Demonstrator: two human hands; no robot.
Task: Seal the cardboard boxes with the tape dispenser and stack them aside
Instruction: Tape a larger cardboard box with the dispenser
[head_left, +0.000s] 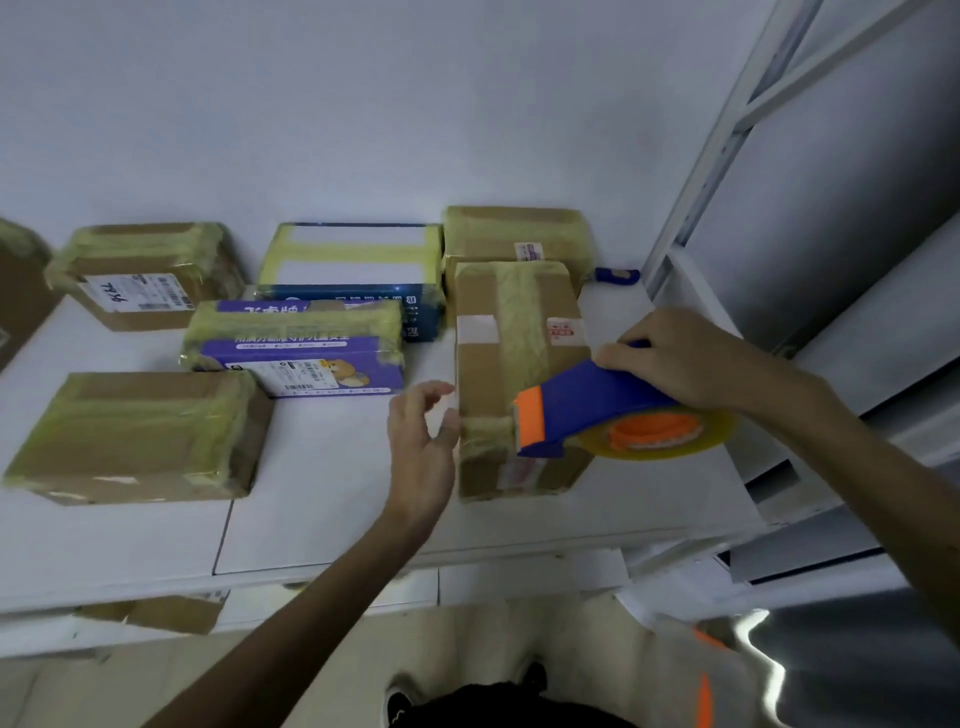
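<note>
White tabletop (332, 499) carries several taped boxes: brown cardboard box (135, 431) front left, purple carton (296, 348) and blue carton (353, 270) behind. Long cardboard box (488, 364) sits right of centre, yellowish tape along its top. Blue-orange tape dispenser (587, 410) lies across its near end, roll overhanging the right side. Right hand (680, 364) grips the dispenser handle, fingers curled round. Left hand (421, 441) at the box's left edge, fingers loose, holding nothing.

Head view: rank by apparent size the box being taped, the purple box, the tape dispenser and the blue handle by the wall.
1. Box being taped.
2. Purple box and tape dispenser: about alike, and the dispenser is nearer the camera, so unranked.
3. Blue handle, smallest.
</note>
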